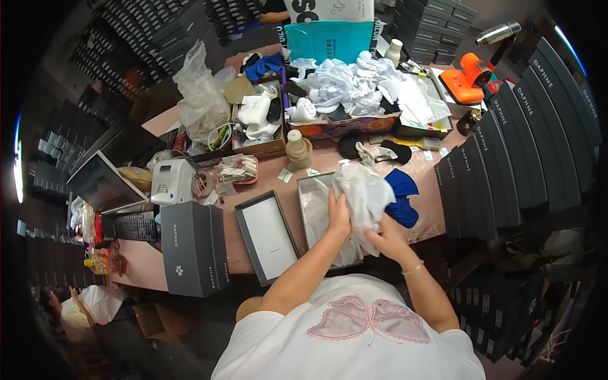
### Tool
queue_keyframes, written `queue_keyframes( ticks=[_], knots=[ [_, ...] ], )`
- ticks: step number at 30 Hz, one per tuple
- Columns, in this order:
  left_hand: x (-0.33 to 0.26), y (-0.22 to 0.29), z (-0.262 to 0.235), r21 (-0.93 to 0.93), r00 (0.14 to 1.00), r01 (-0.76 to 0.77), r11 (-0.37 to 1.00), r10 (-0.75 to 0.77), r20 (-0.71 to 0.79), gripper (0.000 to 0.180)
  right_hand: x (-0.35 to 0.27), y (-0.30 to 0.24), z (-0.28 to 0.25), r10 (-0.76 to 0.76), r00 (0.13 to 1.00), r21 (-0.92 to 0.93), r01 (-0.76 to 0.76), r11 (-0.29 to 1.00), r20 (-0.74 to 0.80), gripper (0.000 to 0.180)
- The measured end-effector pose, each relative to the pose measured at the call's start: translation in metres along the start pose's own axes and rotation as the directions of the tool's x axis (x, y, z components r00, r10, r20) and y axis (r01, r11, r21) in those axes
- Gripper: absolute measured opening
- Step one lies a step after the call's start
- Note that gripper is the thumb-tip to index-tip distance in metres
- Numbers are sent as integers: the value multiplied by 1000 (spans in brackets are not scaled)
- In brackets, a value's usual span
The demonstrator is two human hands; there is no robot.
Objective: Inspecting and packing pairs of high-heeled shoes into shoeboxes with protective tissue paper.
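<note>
Both of my hands hold a bundle of crumpled white tissue paper (365, 193); what is inside it, if anything, is hidden. My left hand (340, 215) grips its left side, fingers closed. On the lower right side, my right hand (386, 239) pinches the paper. Beneath the bundle stands an open grey shoebox (302, 209) with more thin tissue paper (318, 218) in it. Just left of that lies a dark grey box lid (269, 234), its white inside facing up. Blue cloth pieces (401, 199) rest on the table to the right of my hands.
Closed shoeboxes (190, 250) stand at the left, and a tall stack (506, 139) rises at the right. A carton (345, 126) heaped with crumpled paper sits behind. Nearby are a white label printer (172, 180), a monitor (104, 183) and an orange tape dispenser (465, 82).
</note>
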State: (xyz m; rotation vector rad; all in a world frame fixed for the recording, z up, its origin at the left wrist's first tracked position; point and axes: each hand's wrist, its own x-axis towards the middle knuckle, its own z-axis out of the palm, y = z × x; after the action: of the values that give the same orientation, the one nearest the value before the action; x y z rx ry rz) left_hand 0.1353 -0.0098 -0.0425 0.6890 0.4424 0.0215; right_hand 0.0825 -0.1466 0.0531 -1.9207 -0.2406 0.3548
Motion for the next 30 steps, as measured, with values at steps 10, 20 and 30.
queue_keyframes(
  ticks=[10,20,30],
  knots=[
    [-93,67,-131,599,942,-96,795,268,-204,37,48,84,73,-201,979,-569,174,804,15,51],
    [-66,25,-123,477,720,-675,-562,-360,594,40,79,75,84,-126,930,-770,357,530,345,59],
    [-27,-8,-120,174,679,-705,-688,-583,446,32,76,122,106,-369,908,-850,348,396,199,35]
  ],
)
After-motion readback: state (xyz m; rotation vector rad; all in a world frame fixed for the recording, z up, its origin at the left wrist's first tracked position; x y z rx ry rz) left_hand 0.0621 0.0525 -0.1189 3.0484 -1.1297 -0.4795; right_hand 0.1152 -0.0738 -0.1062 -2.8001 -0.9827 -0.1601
